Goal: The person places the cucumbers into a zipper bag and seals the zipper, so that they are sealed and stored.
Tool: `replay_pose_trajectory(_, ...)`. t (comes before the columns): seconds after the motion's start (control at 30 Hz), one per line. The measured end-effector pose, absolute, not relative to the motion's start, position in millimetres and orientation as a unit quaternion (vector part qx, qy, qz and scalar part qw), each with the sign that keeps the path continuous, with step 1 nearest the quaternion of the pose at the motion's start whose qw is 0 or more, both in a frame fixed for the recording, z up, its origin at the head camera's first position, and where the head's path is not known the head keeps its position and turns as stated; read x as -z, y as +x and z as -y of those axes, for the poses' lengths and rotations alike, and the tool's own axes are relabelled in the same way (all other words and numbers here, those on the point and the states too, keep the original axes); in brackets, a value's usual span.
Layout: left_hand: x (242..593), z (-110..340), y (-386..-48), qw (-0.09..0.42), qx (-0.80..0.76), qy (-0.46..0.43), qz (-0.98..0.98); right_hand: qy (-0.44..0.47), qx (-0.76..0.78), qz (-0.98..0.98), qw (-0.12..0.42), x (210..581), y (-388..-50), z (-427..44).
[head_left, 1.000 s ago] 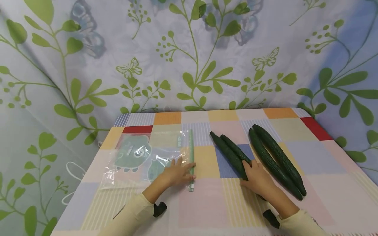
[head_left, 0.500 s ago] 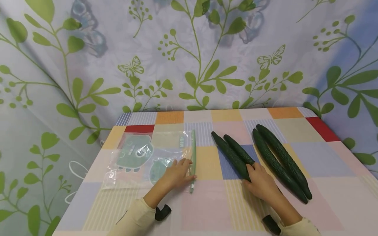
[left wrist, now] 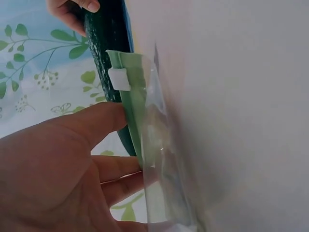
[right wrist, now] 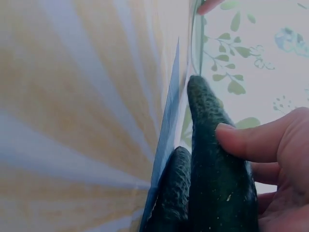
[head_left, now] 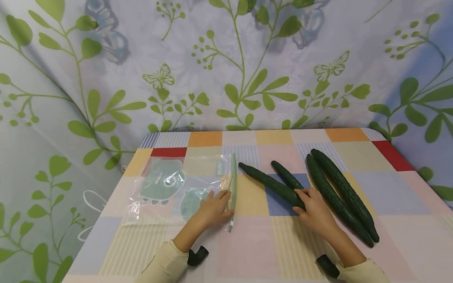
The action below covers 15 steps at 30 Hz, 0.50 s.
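A clear slider zip bag (head_left: 162, 181) printed with pale green cartoon animals lies flat on the left. My left hand (head_left: 212, 208) pinches its green zip edge (left wrist: 131, 96) between thumb and fingers, near the white slider (left wrist: 119, 79); the edge is lifted and parted slightly. My right hand (head_left: 315, 210) grips the near end of a dark green cucumber (head_left: 267, 181), whose far tip points at the bag's mouth. Behind it lies a second cucumber (head_left: 286, 175), partly hidden by the right hand. In the right wrist view, the thumb presses on the held cucumber (right wrist: 217, 169).
Two long cucumbers (head_left: 348, 192) lie side by side right of my right hand. A patchwork cloth (head_left: 244, 251) covers the table. Leaf-printed fabric (head_left: 198, 90) hangs along the back, and a white cord (head_left: 93, 192) loops beside the table's left edge.
The right hand has swung its cucumber's far tip left toward the bag, away from the neighbouring cucumber. The left hand stays at the zip edge, which has parted somewhat.
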<state>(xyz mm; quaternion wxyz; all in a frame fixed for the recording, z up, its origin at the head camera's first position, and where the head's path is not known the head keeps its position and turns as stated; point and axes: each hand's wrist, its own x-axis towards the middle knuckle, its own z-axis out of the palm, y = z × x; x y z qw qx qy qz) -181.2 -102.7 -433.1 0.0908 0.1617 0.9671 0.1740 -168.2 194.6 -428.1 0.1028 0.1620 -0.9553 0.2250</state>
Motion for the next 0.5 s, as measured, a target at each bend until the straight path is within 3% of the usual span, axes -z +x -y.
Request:
replay_pose_trajectory(0.33, 438.1, 103.8, -179.1, 0.073, -0.183, 0.164, -0.967, 0.208, -0.233, 0.942, 0.124, 422.0, -160.5, -193.3)
replay_pose_trajectory(0.5, 437.6, 102.3, -177.2, 0.064, -0.192, 0.161, -0.966, 0.235, -0.227, 0.94, 0.103, 423.5, -158.3, -191.7)
